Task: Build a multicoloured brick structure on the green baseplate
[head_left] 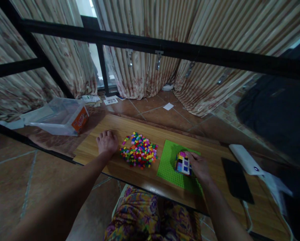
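My right hand [199,164] grips the right side of a small block structure built of toy bricks [183,164], multicoloured with white, black, purple and pink pieces. The structure stands on a green studded baseplate [168,164]. Part of its right side is hidden behind my fingers. My left hand [107,142] rests palm down on the wooden table, its fingers lying on the surface and holding nothing. Just right of it spreads a heap of loose small bricks [141,150] in many colours.
The narrow wooden table [129,179] also bears a black phone [237,180] with a cable and a white device [245,159] at the right. A clear plastic bin [57,117] sits on the floor beyond its left end. Dark metal bars [139,42] cross before the curtains.
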`<state>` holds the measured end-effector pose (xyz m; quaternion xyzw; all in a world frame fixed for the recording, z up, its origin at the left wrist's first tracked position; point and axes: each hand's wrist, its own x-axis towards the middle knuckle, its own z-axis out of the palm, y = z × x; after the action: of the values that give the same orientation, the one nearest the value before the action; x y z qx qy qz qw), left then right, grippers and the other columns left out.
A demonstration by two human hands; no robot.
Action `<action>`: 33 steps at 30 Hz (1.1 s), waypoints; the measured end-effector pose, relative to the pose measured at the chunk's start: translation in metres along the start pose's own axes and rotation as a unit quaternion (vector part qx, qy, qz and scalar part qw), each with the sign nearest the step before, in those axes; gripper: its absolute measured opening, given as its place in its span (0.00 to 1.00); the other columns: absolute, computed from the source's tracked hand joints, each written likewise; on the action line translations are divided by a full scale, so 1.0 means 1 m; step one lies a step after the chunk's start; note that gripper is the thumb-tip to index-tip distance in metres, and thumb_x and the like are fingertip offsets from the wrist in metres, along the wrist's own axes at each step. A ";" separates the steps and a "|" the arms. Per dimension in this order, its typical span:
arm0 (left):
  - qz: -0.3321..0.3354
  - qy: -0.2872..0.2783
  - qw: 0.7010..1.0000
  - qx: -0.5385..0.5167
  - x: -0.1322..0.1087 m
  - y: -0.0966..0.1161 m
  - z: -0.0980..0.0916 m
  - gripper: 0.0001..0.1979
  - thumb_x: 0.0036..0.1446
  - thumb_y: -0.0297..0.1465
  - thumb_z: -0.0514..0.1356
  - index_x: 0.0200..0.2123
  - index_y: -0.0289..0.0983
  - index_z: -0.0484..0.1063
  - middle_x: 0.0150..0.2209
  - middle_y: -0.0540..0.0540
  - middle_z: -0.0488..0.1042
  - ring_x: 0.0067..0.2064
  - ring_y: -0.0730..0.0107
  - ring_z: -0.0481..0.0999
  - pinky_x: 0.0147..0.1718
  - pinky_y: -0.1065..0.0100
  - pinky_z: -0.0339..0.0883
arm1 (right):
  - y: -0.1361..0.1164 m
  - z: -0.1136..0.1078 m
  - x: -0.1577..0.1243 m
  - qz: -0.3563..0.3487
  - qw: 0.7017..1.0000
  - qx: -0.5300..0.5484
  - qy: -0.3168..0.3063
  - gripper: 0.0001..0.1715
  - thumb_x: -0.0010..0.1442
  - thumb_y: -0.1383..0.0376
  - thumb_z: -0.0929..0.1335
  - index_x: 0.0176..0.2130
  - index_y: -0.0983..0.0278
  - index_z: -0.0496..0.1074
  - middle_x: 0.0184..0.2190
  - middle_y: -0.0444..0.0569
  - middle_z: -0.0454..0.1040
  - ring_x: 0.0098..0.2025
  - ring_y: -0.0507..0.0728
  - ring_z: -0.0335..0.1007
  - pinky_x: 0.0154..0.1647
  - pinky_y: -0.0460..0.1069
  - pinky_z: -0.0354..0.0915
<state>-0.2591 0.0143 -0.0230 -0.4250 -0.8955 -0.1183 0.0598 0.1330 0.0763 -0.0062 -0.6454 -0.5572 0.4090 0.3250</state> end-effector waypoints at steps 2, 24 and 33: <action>0.004 0.002 1.000 -0.006 0.000 0.000 0.000 0.22 0.62 0.36 0.44 0.51 0.33 0.69 0.53 0.33 0.69 0.55 0.48 0.65 0.51 0.52 0.57 | 0.000 -0.002 0.000 -0.013 1.000 -0.023 0.008 0.32 0.48 0.41 0.68 0.36 0.66 0.79 0.28 0.50 0.79 0.29 0.58 0.72 0.30 0.50 0.65; -0.003 -0.001 1.000 -0.025 -0.001 0.000 0.000 0.23 0.62 0.37 0.45 0.53 0.32 0.68 0.54 0.33 0.69 0.55 0.47 0.64 0.52 0.50 0.55 | -0.044 0.113 -0.051 -0.201 0.919 -0.339 -0.001 0.14 0.62 0.60 0.64 0.40 0.64 0.76 0.36 0.54 0.75 0.35 0.56 0.73 0.37 0.49 0.62; -0.007 -0.008 1.000 -0.027 -0.002 0.001 -0.003 0.23 0.62 0.37 0.45 0.54 0.33 0.67 0.55 0.33 0.68 0.56 0.47 0.63 0.52 0.50 0.55 | -0.041 0.125 -0.056 -0.177 0.941 -0.287 0.021 0.13 0.62 0.61 0.63 0.33 0.61 0.75 0.34 0.50 0.74 0.32 0.55 0.71 0.31 0.48 0.59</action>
<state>-0.2572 0.0128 -0.0207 -0.4207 -0.8955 -0.1398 0.0399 0.0006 0.0237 -0.0182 -0.6108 -0.7492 0.1535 0.2050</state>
